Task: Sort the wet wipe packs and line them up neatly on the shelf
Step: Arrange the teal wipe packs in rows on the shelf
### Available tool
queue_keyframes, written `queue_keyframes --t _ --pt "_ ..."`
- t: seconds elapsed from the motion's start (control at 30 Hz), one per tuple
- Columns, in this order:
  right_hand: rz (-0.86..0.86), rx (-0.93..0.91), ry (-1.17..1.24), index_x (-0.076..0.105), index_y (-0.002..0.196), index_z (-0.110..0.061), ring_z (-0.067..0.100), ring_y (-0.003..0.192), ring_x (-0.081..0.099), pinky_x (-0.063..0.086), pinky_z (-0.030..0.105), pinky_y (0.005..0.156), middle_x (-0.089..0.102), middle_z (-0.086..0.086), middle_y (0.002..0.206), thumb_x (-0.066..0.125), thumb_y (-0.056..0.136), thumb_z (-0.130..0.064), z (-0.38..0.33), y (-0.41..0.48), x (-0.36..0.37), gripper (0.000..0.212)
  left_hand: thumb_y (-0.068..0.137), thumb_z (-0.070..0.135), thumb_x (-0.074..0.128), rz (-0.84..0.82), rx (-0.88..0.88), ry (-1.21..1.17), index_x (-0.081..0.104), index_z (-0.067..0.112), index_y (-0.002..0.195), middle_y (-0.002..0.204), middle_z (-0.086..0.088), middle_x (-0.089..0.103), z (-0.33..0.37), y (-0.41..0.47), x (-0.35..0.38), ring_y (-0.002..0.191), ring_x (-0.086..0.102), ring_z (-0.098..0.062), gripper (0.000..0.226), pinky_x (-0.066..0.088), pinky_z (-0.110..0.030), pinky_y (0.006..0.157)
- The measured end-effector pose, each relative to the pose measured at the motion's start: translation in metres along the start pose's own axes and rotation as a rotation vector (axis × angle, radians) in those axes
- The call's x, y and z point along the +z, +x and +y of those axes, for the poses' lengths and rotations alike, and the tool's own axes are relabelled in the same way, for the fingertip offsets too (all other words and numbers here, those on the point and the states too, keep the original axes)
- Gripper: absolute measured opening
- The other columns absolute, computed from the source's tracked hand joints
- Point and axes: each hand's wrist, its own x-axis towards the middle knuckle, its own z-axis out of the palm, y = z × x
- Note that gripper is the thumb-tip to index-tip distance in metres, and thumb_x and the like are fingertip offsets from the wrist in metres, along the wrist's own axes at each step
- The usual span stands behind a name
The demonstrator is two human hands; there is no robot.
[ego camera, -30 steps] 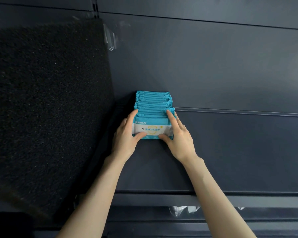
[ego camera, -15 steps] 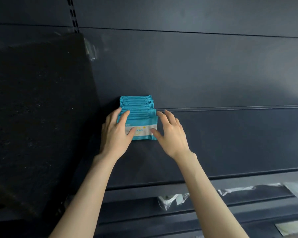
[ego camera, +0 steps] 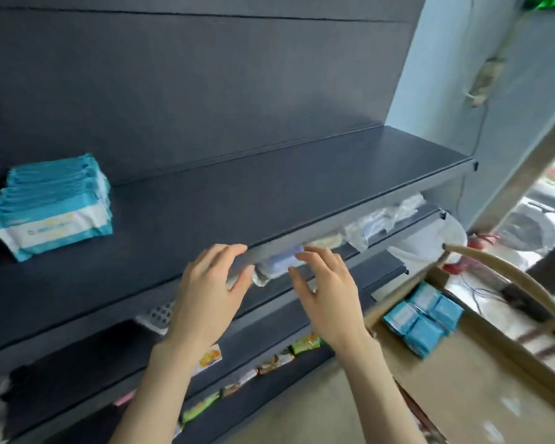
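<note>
A row of several blue and white wet wipe packs [ego camera: 52,206] stands upright at the far left of the dark shelf [ego camera: 269,193]. My left hand [ego camera: 210,293] and my right hand [ego camera: 326,293] hover side by side at the shelf's front edge, well to the right of that row. Both hands hold nothing and their fingers are spread. More blue wet wipe packs [ego camera: 422,317] lie in a heap at the lower right, on a cardboard surface [ego camera: 455,392].
Plastic-wrapped goods [ego camera: 378,221] lie on the shelf below, and small snack packets [ego camera: 271,363] line a lower shelf. A curved wooden chair back [ego camera: 523,283] stands at the right. A pale wall [ego camera: 442,75] ends the shelving on the right.
Both hands have let go of the front pack and drawn back to the shelf's front edge. The view has swung right, so the row now sits at the far left.
</note>
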Motion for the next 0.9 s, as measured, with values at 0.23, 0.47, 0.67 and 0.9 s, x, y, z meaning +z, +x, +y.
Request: queue_keyframes --t 0.23,0.47,0.67,0.9 --pt "-0.089 0.303 -0.143 0.067 0.102 -0.015 0.026 0.09 0.062 0.053 0.035 0.076 0.066 0.002 0.106 0.064 0.085 -0.022 0.125 -0.14 -0.085 0.019 0.085 0.041 0.049 -0.389 0.055 -0.138 0.065 0.014 0.109 0.104 -0.001 0.067 0.114 -0.081 0.13 0.097 0.057 -0.017 0.04 0.05 -0.037 0.08" --pt "-0.128 0.633 -0.224 0.068 0.102 -0.012 0.027 0.09 0.062 0.05 0.034 0.077 0.067 0.004 0.104 0.071 0.083 -0.016 0.193 -0.234 -0.131 0.02 0.094 0.032 0.054 -0.774 0.121 -0.138 0.052 0.023 0.13 0.124 0.003 0.056 0.183 -0.126 0.211 0.115 0.051 -0.017 0.038 0.039 -0.035 0.1" --pt "-0.085 0.795 -0.214 0.067 0.104 -0.012 0.027 0.092 0.061 0.043 0.029 0.074 0.067 0.003 0.104 0.069 0.085 -0.015 0.238 -0.24 -0.147 0.02 0.095 0.032 0.052 -0.921 0.15 -0.158 0.049 0.024 0.132 0.124 0.004 0.055 0.21 -0.105 0.263 0.116 0.048 -0.016 0.038 0.036 -0.032 0.101" --pt "-0.094 0.863 -0.19 0.063 0.116 -0.012 0.025 0.104 0.058 0.042 0.03 0.085 0.064 0.003 0.115 0.061 0.091 -0.019 0.321 -0.181 -0.13 0.026 0.094 0.029 0.054 -0.96 0.13 -0.187 0.051 0.021 0.13 0.119 0.003 0.057 0.216 -0.024 0.348 0.112 0.05 -0.015 0.037 0.038 -0.035 0.101"
